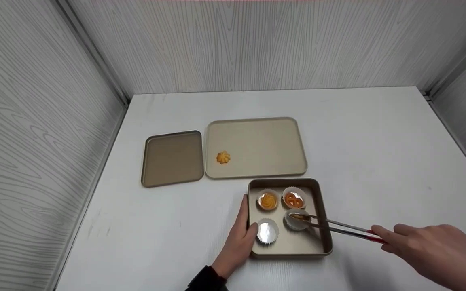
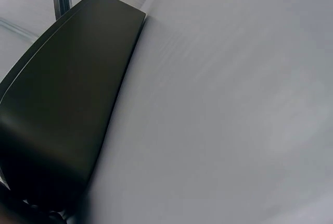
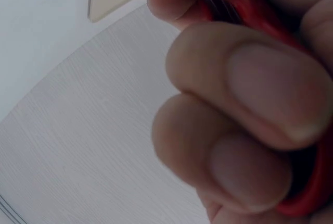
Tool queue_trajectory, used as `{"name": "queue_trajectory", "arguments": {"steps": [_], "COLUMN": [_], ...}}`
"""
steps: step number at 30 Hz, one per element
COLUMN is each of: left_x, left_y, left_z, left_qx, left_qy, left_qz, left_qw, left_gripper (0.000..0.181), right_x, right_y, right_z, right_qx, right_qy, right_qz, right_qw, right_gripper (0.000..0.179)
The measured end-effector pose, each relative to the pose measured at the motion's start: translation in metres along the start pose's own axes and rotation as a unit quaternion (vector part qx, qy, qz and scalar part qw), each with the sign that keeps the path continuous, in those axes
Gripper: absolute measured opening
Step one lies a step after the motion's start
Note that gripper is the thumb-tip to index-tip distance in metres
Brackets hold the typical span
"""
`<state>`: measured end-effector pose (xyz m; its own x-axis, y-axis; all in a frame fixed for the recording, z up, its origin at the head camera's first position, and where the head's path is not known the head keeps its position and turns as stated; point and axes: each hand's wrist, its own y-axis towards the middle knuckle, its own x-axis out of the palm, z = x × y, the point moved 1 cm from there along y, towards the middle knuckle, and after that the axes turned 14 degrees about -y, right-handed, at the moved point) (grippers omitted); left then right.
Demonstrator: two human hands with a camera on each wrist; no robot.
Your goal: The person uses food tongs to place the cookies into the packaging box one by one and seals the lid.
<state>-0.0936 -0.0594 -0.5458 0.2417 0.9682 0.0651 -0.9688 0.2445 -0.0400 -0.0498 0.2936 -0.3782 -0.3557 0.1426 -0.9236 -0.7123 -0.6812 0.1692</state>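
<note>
Right hand (image 1: 431, 246) on my remote feed, fingers curled round tongs (image 1: 350, 233), tips at a cookie (image 1: 300, 217) in its paper cup (image 1: 293, 225) — left hand (image 1: 239, 240), fingers gripping the pan (image 1: 306, 242).

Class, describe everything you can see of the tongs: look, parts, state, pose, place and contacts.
The tongs have two long, slim, shiny arms, apparently metal, with red grips. The right hand holds them at the red end. They slant down leftward across the right wall of the deep square pan, arms slightly apart. Their tips are at a biscuit in a pale fluted cup; whether they pinch it is unclear.
</note>
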Motion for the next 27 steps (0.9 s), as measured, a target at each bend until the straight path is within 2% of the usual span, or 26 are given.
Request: {"name": "queue_trajectory", "arguments": {"steps": [6, 13, 20, 27], "left_x": [0.0, -0.001, 0.0, 0.0], "left_y": [0.0, 0.001, 0.001, 0.001], "left_z": [-0.001, -0.003, -0.002, -0.001], "left_qx": [0.0, 0.007, 0.006, 0.007], "left_qy": [0.006, 0.009, 0.009, 0.012], "left_qz": [0.0, 0.0, 0.0, 0.002], "left_qw": [1.0, 0.9999, 0.9999, 0.9999], "left_gripper": [0.075, 0.075, 0.075, 0.075], "right_x": [0.001, -0.001, -0.004, -0.005], "right_y": [-0.001, -0.004, -0.006, -0.011], "right_z": [0.001, 0.002, 0.004, 0.006], "right_qx": [0.005, 0.006, 0.017, 0.027], "right_qy": [-0.001, -0.009, 0.005, 0.028], "right_qz": [0.01, 0.064, 0.111, 0.117], "right_qw": [0.9999, 0.9979, 0.9937, 0.9924], "right_gripper": [0.071, 0.069, 0.067, 0.067]}}
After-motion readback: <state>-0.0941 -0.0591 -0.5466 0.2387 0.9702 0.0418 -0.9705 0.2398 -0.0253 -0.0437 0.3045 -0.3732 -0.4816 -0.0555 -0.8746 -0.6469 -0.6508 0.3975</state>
